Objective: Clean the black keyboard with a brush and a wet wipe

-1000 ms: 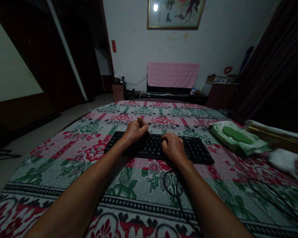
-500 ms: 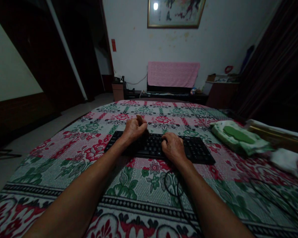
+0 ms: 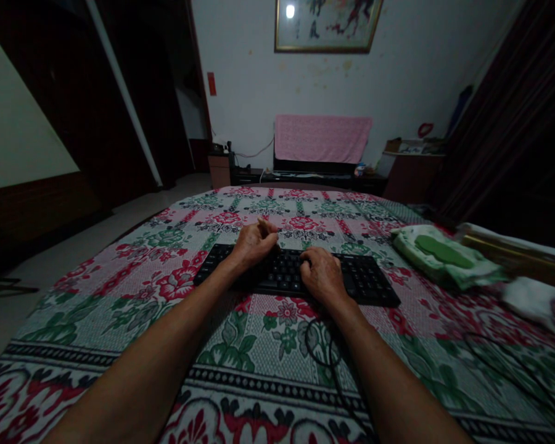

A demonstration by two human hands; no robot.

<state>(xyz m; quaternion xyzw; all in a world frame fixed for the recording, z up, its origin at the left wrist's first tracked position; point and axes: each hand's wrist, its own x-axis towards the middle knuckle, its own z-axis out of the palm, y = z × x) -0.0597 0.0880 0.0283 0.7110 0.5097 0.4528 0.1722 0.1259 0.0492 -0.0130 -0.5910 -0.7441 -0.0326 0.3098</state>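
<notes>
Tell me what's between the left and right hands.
Head view: between the left hand and the right hand lie middle keys of the black keyboard. Past its far edge, flowered cloth shows.

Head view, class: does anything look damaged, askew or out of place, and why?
The wall looks stained: yellowish patches mark its pale surface below the picture. What shows of the keyboard looks fine.

The left forearm (image 3: 166, 351) and right forearm (image 3: 388, 376) are bare, tapering toward equally bare fingers (image 3: 312, 253).
</notes>
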